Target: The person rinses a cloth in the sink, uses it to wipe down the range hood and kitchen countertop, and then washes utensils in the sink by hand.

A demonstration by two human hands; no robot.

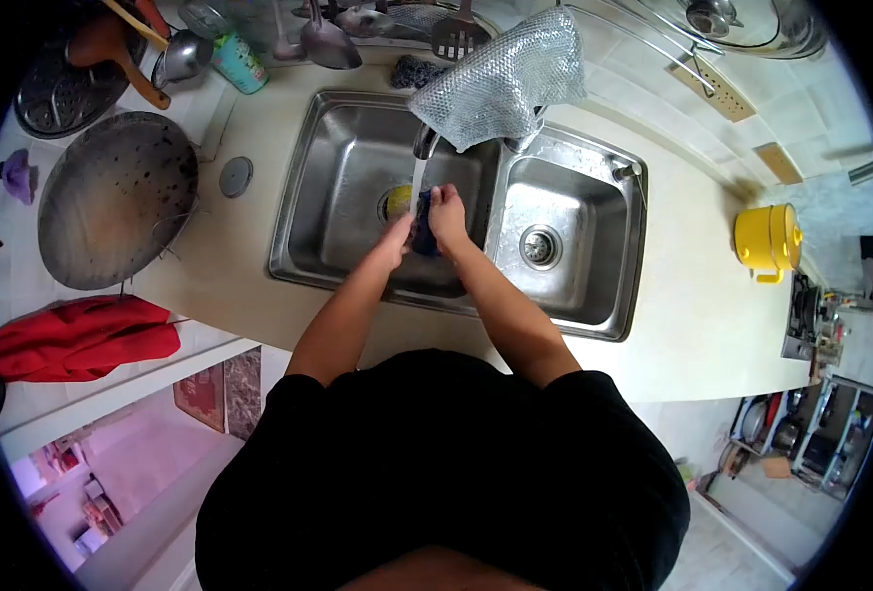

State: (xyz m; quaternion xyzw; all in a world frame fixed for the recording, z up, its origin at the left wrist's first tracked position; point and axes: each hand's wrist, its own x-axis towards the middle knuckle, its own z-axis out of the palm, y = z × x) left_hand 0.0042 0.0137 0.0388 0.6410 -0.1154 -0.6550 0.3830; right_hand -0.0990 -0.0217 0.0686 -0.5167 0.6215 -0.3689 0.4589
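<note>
Both hands are low in the left sink basin (pixel 333 158), under a running faucet (pixel 426 144). My right hand (pixel 448 219) has its fingers curled around a small dark blue item (pixel 424 236) whose kind I cannot make out. My left hand (pixel 394 242) grips the same item from the left side, its fingers partly hidden. A thin stream of water (pixel 418 180) falls onto or just beside the item. Behind my left hand, a yellow object (pixel 398 201) sits at the drain, partly covered.
A silvery mesh cloth (pixel 505 81) drapes over the faucet. The right basin (pixel 579 202) adjoins. On the left stand a large wok (pixel 116 202) and a round grey lid (pixel 236 177); a red cloth (pixel 87 338) lies nearer. A yellow pot (pixel 764 238) stands far right.
</note>
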